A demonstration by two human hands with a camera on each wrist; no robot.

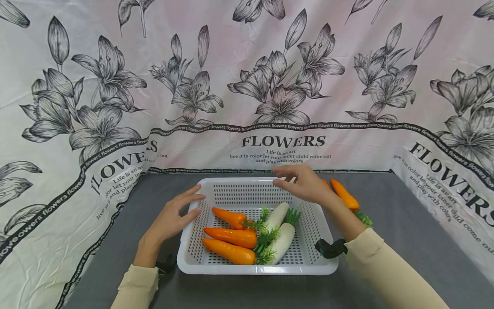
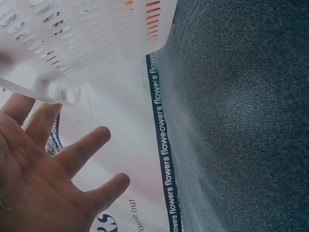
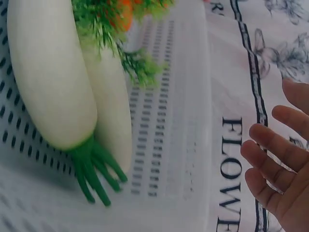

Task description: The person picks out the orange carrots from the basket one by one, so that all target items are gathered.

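A white plastic basket with slotted walls stands on the dark grey table. Three orange carrots lie in its left half, leafy ends toward the middle. To their right are two white radishes with green tops, also large in the right wrist view. At the basket's left rim is my left hand, its fingers spread; in the left wrist view some fingertips meet the rim. My right hand hovers over the back right rim, holding nothing, fingers loosely extended.
Right of the basket, partly behind my right forearm, lies another carrot with green leaves; an orange bit of something shows beside it. A white floral cloth hangs at the back and sides of the table. Both wrists carry black straps.
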